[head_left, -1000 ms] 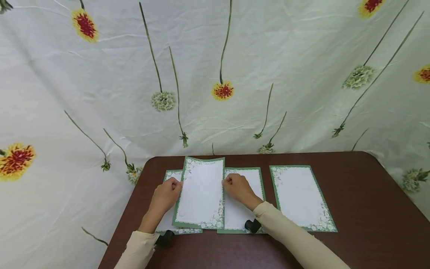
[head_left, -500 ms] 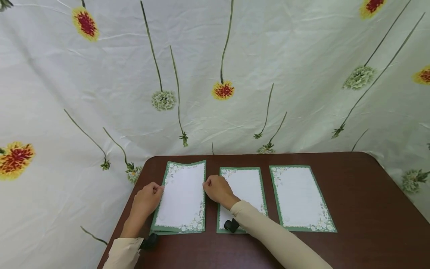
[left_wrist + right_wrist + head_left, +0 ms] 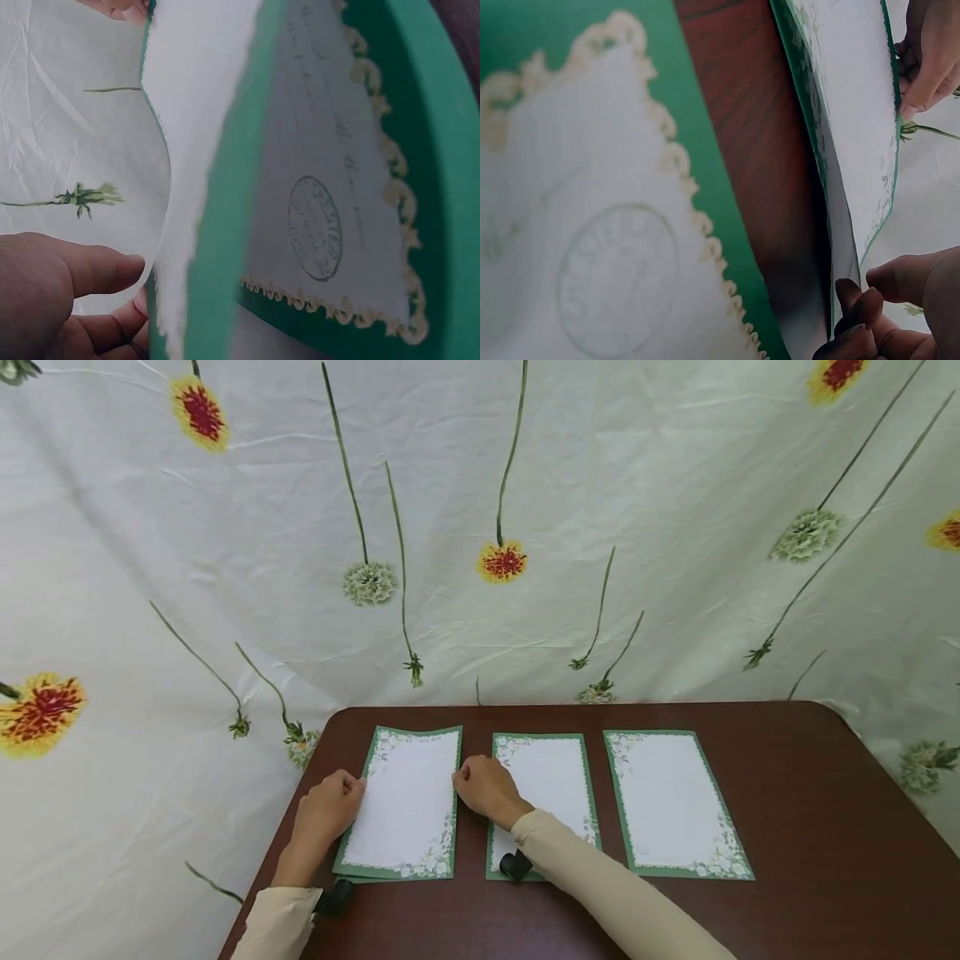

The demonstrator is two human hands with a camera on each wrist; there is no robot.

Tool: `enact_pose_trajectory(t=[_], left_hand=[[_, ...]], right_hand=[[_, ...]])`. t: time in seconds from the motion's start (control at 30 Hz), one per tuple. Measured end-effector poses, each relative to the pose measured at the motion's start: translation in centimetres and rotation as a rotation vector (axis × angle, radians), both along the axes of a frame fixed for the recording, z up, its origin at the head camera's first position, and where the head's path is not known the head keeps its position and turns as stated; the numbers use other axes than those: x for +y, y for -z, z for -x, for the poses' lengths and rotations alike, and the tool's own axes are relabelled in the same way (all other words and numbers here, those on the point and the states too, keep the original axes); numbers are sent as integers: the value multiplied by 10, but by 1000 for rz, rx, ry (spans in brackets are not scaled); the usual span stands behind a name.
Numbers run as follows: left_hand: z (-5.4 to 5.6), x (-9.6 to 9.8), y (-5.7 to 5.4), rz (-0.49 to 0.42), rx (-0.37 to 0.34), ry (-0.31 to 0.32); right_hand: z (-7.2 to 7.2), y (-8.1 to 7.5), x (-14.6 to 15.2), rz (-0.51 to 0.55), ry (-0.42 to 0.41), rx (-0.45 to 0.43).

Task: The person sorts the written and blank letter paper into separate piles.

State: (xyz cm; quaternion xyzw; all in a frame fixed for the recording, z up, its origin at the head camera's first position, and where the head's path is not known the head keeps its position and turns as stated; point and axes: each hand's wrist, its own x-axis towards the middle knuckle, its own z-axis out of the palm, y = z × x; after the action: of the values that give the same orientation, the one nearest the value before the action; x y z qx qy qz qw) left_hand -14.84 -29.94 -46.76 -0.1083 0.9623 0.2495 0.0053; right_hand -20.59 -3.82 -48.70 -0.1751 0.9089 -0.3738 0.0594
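Flower-printed cloth (image 3: 442, 510) hangs behind a dark wooden table (image 3: 817, 827), where the middle sheet (image 3: 540, 768) and the right sheet (image 3: 667, 802) lie flat with a strip of wood between them. At the left end, my left hand (image 3: 327, 802) pinches one long edge of the top sheet (image 3: 405, 802) and my right hand (image 3: 487, 787) pinches the other. I judge this two-sided grip stops thin paper from sagging or twisting. It bows above the lower sheet (image 3: 360, 217), nearly covering it; the gaps probably leave my fingers room at each edge.
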Motion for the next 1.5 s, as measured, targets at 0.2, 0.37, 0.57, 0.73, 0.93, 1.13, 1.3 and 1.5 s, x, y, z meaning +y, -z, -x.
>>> enact_pose_trajectory(t=[0.2, 0.37, 0.57, 0.73, 0.93, 1.13, 1.3, 1.5], left_hand=[[1, -2, 5, 27, -30, -6], [2, -4, 9, 55, -42, -13], [0, -3, 7, 107, -71, 6], [-2, -1, 3, 137, -65, 18], [-2, 7, 2, 146, 29, 29], [5, 28, -1, 136, 137, 67], [15, 55, -3, 117, 193, 119], [26, 99, -6, 84, 239, 226]], right_hand=[[1, 4, -1, -32, 1, -9], [-2, 3, -2, -51, 19, -3], [-3, 2, 2, -47, 10, 39], [-3, -1, 13, -27, -2, 59], [2, -7, 39, -49, 22, 102], [6, -12, 75, -108, 97, 156], [8, -18, 105, -164, 145, 155], [6, -23, 140, -207, 176, 148]])
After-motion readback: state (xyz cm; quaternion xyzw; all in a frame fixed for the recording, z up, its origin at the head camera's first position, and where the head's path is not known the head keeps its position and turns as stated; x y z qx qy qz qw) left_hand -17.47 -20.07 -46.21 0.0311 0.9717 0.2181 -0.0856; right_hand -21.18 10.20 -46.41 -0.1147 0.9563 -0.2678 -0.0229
